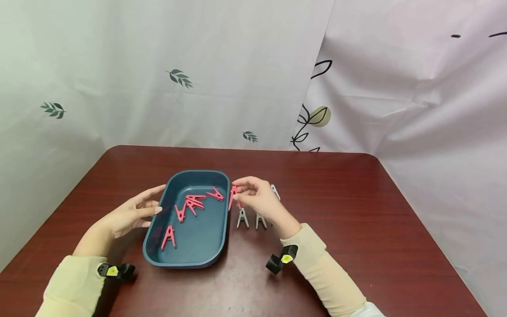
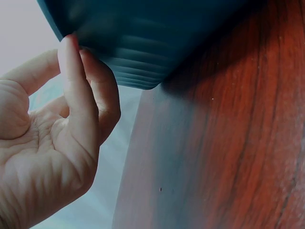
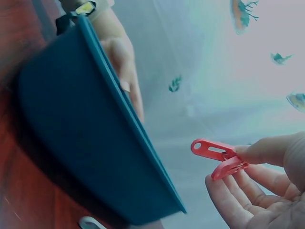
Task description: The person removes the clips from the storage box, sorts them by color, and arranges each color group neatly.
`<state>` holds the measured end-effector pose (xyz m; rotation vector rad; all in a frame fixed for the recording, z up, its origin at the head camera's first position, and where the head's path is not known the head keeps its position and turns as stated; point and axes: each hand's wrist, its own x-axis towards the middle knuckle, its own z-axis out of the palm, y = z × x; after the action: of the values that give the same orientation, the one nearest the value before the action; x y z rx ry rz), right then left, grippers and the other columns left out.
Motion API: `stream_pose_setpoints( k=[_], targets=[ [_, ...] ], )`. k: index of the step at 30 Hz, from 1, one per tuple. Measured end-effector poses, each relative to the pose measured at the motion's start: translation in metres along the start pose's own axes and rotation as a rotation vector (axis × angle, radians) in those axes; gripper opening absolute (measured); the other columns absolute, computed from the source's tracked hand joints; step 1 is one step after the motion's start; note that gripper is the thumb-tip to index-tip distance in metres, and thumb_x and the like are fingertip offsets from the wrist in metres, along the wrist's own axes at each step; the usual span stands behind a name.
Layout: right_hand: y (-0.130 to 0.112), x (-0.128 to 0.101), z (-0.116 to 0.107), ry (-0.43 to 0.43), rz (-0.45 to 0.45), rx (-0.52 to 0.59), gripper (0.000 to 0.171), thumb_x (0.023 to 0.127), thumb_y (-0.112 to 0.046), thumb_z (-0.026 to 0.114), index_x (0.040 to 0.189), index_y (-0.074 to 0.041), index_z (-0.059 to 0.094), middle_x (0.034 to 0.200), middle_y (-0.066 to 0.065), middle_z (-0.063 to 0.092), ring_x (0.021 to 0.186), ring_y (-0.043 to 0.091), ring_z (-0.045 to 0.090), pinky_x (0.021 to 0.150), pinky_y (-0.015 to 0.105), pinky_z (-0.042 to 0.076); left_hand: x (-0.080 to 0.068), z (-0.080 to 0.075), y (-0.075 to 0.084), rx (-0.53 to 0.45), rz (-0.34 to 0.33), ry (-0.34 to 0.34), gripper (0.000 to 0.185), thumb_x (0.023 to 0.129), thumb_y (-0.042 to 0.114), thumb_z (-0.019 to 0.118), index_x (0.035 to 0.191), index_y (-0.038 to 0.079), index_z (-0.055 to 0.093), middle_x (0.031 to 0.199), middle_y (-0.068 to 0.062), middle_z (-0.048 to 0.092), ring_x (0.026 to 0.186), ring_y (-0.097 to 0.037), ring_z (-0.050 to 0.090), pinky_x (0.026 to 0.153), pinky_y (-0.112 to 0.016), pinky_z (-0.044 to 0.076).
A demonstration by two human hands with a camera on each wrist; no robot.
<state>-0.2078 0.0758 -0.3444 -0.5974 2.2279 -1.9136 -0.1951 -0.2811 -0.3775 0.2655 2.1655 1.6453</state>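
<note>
Pinching a red clothespin (image 1: 233, 197) just right of the blue tray (image 1: 158, 259), right hand (image 1: 259, 200); left hand (image 1: 130, 213) fingers straight, touching the tray's left wall.

Left hand (image 1: 132, 215) open, right hand (image 1: 257, 197) pinching

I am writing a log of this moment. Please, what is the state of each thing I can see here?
left hand: open, fingers touch the tray's left rim
right hand: pinches a red clip
red clip: held beside the tray's right rim
tray: on the table, holds red clips
white clips: on the table, right of the tray
</note>
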Motion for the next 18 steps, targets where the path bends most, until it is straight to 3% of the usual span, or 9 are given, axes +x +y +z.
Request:
stream_pose_setpoints(
  k=[5,8,13,18],
  targets=[
    [0.003,0.004,-0.018,0.072,0.011,0.010,0.034,0.083,0.007,0.064,0.115,0.011,0.058,0.098,0.027,0.064,0.066,0.010,0.061,0.059,0.026,0.053,0.000,-0.001,0.000,-0.003,-0.005,0.004,0.071,0.096,0.015,0.054,0.152,0.010,0.011,0.108,-0.004,0.063,0.094,-0.016,0.067,0.078,-0.036,0.057],
    [0.003,0.006,-0.030,0.117,0.016,-0.008,0.033,0.083,0.007,0.065,0.115,0.012,0.058,0.097,0.025,0.064,0.070,0.010,0.062,0.062,0.026,0.055,0.000,-0.002,0.001,0.003,-0.003,0.000,0.070,0.097,0.014,0.053,0.153,0.009,0.011,0.108,-0.004,0.062,0.094,-0.015,0.067,0.078,-0.036,0.058],
    [0.003,0.009,-0.046,0.166,0.064,-0.005,0.035,0.084,0.006,0.065,0.117,0.012,0.057,0.096,0.020,0.065,0.072,0.007,0.064,0.071,0.037,0.058,-0.002,-0.002,0.001,0.014,-0.003,-0.001,0.070,0.097,0.014,0.053,0.152,0.009,0.011,0.107,-0.004,0.063,0.093,-0.015,0.068,0.077,-0.037,0.058],
    [0.007,0.011,-0.061,0.196,0.092,0.008,0.035,0.084,0.006,0.064,0.117,0.012,0.057,0.097,0.020,0.066,0.071,0.008,0.064,0.069,0.034,0.058,0.000,-0.001,0.002,0.021,-0.012,-0.001,0.071,0.096,0.016,0.055,0.152,0.009,0.012,0.107,-0.004,0.063,0.094,-0.016,0.068,0.078,-0.038,0.057]
  ],
)
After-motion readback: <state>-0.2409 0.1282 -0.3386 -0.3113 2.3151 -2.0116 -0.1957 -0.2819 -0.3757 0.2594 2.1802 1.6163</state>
